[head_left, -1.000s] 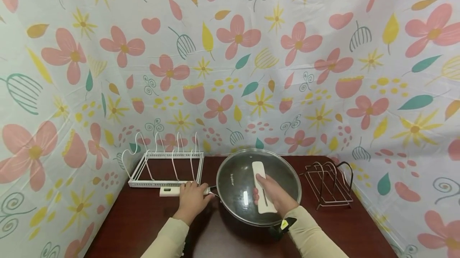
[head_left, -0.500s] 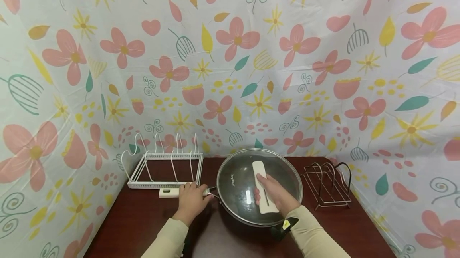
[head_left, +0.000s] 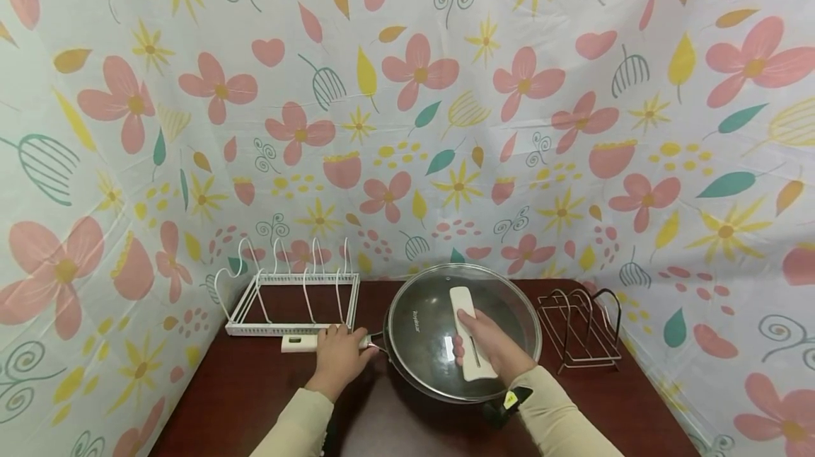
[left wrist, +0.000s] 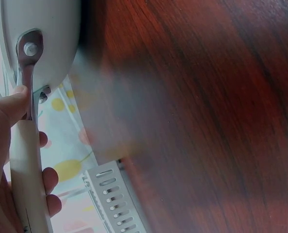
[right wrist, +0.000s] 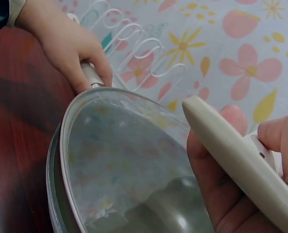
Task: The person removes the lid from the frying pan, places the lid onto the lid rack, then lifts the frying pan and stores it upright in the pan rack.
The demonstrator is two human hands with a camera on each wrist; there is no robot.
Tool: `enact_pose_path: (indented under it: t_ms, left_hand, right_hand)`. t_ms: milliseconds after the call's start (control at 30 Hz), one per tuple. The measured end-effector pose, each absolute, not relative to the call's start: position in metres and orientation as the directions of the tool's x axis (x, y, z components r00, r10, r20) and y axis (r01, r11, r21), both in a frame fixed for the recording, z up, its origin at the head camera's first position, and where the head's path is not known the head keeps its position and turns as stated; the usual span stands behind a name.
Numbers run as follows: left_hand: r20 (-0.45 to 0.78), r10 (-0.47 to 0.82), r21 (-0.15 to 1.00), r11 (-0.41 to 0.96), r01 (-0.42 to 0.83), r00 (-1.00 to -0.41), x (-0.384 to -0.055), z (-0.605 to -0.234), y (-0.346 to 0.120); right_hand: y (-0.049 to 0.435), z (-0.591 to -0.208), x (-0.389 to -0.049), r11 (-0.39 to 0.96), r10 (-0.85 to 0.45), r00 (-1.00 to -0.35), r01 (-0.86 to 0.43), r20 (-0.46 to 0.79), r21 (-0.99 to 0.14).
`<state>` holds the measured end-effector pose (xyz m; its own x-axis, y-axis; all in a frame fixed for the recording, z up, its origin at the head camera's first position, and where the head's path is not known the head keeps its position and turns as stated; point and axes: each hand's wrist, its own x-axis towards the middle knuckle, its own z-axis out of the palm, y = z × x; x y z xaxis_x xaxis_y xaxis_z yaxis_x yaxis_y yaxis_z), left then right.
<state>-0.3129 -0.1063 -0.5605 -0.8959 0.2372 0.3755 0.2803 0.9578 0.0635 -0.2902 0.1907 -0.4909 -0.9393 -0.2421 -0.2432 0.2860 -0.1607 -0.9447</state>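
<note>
Across the left of one glossy, dark red-brown table with streaked wood grain [head_left: 223,400] stands one white metal rack with a rectangular slotted base [head_left: 286,330], several thin rounded wire loops rising from it. Just beside its near rail runs one smooth cream pan handle with an oblong hole at its end [head_left: 299,342], and one left hand [head_left: 339,358] holds it, fingers wrapped round and thumb laid along the metal neck. That neck, one shiny bracket with a single round rivet [left wrist: 30,51], joins one round pan, pale and smooth outside [left wrist: 56,24], at the table's middle. Over the pan is one round clear glass lid with a thin metal rim [head_left: 426,354], bearing small lettering and one tiny round fitting near its far edge. In the right wrist view the two rims stand slightly apart on the side that shows; whether they touch elsewhere I cannot tell. One long, flat cream lid handle with a narrow slot [head_left: 460,298] crosses the glass, clasped by one right hand [head_left: 487,347], thumb on one side and fingers on the other. Two cream fabric sleeves [head_left: 296,425] reach in from below. Farthest right, near the lid, stands one smaller dark metal wire rack with a few arched dividers [head_left: 592,358]. Behind everything hangs lightly creased white cloth printed with pink flowers [head_left: 420,75], yellow blooms and teal leaves.
</note>
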Motion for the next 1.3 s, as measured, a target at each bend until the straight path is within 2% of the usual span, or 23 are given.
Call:
enact_pose_path:
  t_ms: [633,1300]
  left_hand:
    - [0.396,0.235,0.064,0.957,0.282,-0.888,-0.315,-0.566,-0.106]
    - [0.377,0.236,0.036,0.962,0.269,-0.895,-0.316,-0.567,-0.106]
  right_hand:
    - [0.199,-0.485,-0.288,-0.18,-0.241,-0.94,0.287,-0.24,-0.941]
    - [0.2,-0.477,-0.287,-0.144,-0.245,-0.939,0.28,-0.24,-0.949]
